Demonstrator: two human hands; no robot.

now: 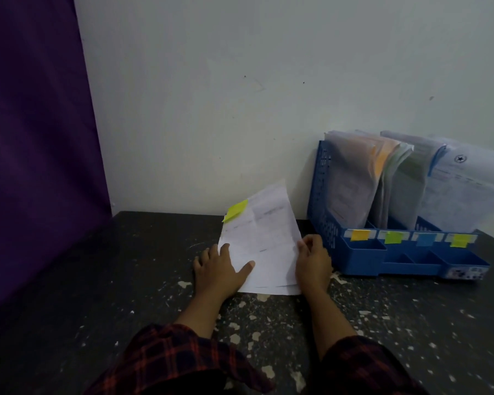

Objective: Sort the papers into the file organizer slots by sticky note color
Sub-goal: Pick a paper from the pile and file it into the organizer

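A small stack of white papers (264, 240) lies on the dark table, its far end lifted off the surface, with a yellow-green sticky note (236, 210) at the top left corner. My left hand (220, 269) presses flat on the stack's left edge, thumb on the top sheet. My right hand (311, 259) grips the stack's right edge. To the right stands a blue file organizer (362, 256) with papers upright in its slots. Its front rail carries an orange tab (360, 235), a green tab (393, 237), a blue tab (425, 239) and a yellow tab (459, 240).
The black table (126, 280) is speckled with white chips. A white wall runs behind it and a purple curtain (35, 138) hangs at the left. Small open trays sit at the organizer's front. My sleeves are red-and-black plaid.
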